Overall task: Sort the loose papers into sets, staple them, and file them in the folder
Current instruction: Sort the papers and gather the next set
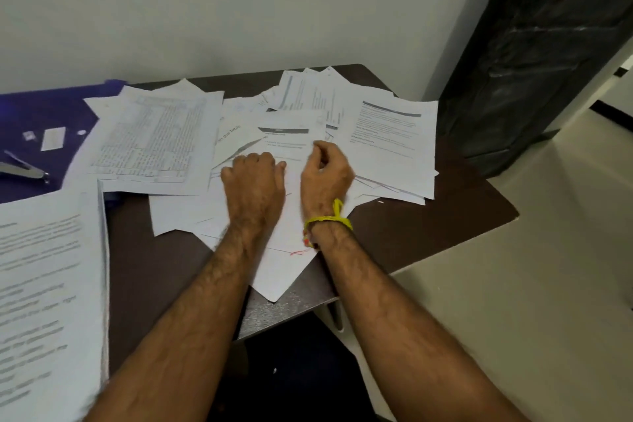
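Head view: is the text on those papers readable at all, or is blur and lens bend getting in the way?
Head view: mostly unreadable; the near stack at left is smeared by blur, and the right hand is blurred too. The table sheet shows a grid but no legible figures. The wide lens bows the table edges. Lighting is even, without glare.

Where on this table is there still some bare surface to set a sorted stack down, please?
Bare table shows along the right edge, past the scattered sheets. A second strip lies between the near-left stack and the left hand. The middle and back are crowded; the purple folder holds the stapler.
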